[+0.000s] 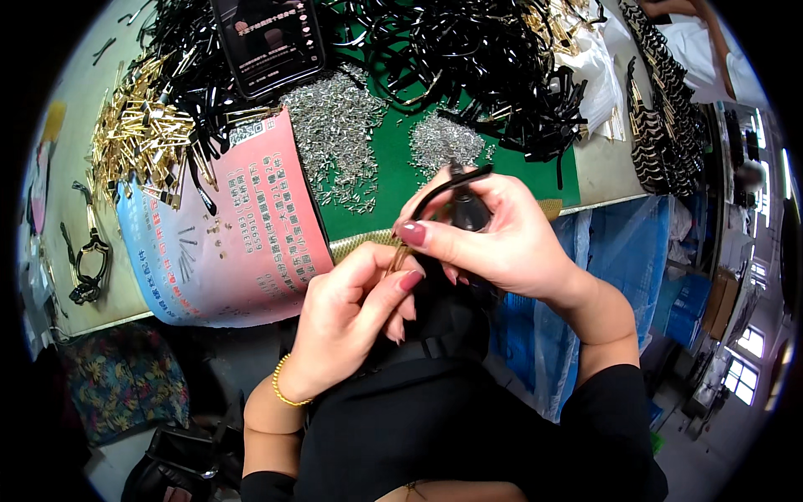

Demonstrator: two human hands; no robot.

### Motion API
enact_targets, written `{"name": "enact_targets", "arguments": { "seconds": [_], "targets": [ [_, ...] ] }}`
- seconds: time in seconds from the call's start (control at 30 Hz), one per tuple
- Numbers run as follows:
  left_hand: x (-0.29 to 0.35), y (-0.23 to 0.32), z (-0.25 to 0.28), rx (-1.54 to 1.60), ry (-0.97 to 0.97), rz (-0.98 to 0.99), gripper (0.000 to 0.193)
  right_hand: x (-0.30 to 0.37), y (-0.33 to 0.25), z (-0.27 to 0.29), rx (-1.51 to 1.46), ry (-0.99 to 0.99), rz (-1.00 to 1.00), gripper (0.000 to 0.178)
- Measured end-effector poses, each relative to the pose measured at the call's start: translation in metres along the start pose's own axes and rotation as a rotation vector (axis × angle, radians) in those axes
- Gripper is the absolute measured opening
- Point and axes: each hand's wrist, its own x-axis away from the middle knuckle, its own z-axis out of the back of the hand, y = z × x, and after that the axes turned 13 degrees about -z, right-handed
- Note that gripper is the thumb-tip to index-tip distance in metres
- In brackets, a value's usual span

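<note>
Both my hands meet just over the table's near edge. A slim eyeglass temple [435, 191], with a curved black tip and a gold-coloured front part, runs between them. My left hand [347, 305] is closed, pinching the gold part between thumb and fingers. My right hand [510, 243] is closed round the black part, its thumb laid along it. Within the same right hand sits a black tool [470, 211] with a rounded body; its kind is partly hidden by the fingers. Beyond the hands lies a small heap of tiny silver metal pieces [443, 138].
A larger silver heap [335, 138] lies on the green mat [368, 219], beside a pink-and-blue printed sheet [201, 289]. Around them are gold temples [142, 125], black temples [468, 50], a phone [268, 46] and striped temples [648, 138]. Another person's arm [718, 42] shows at upper right.
</note>
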Motion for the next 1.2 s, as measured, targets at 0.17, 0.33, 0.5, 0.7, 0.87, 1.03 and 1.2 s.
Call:
{"name": "enact_targets", "arguments": {
  "seconds": [0.17, 0.33, 0.5, 0.7, 0.87, 1.03, 1.2],
  "targets": [
    [0.005, -0.007, -0.002, -0.035, 0.028, 0.061, 0.016, 0.006, -0.010, 0.011, -0.003, 0.114, 0.206, 0.007],
    [0.004, -0.011, 0.002, 0.154, 0.056, -0.162, 0.026, 0.020, 0.006, 0.004, -0.060, 0.061, 0.033, 0.014],
    [0.010, -0.012, 0.004, 0.018, 0.082, -0.185, 0.024, 0.020, 0.017, 0.001, -0.126, 0.071, 0.103, 0.014],
    [0.013, -0.021, -0.001, -0.011, 0.259, -0.262, 0.015, 0.018, 0.021, -0.005, -0.106, 0.073, 0.079, 0.015],
    [0.014, -0.022, 0.002, -0.068, 0.259, -0.289, 0.015, 0.012, 0.020, -0.010, -0.201, 0.097, 0.073, 0.014],
    [0.012, -0.018, 0.000, -0.240, 0.244, -0.349, 0.013, 0.013, 0.021, -0.011, -0.111, 0.029, 0.047, 0.012],
    [0.012, -0.017, 0.001, -0.342, 0.233, -0.404, 0.013, 0.019, 0.018, -0.001, -0.100, 0.056, 0.096, 0.013]
  ]
}}
